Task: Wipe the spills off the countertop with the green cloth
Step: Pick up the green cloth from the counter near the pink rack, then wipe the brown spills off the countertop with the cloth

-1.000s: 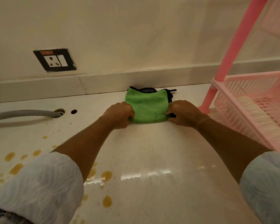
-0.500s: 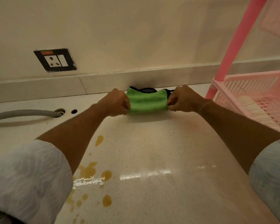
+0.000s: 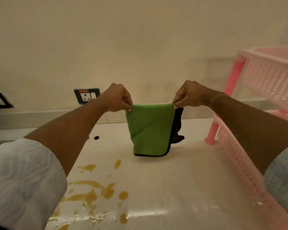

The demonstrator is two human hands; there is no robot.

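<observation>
The green cloth (image 3: pixel 150 128), edged in black with a dark back side, hangs folded in the air above the pale countertop (image 3: pixel 173 180). My left hand (image 3: pixel 117 97) pinches its top left corner and my right hand (image 3: pixel 189 94) pinches its top right corner. The cloth's lower edge hangs just above the counter. Brown spills (image 3: pixel 96 193) lie scattered on the countertop at the near left, below my left forearm, some partly hidden by my sleeve.
A pink plastic rack (image 3: pixel 239 146) with slatted trays stands on the right, its leg (image 3: pixel 213 133) close to the cloth. A wall socket (image 3: pixel 86 95) sits behind my left hand. Small holes (image 3: pixel 96 137) pierce the counter near the wall.
Both hands have lifted the cloth off the counter and now hold it hanging by its top corners. The view has tilted up, showing more wall.
</observation>
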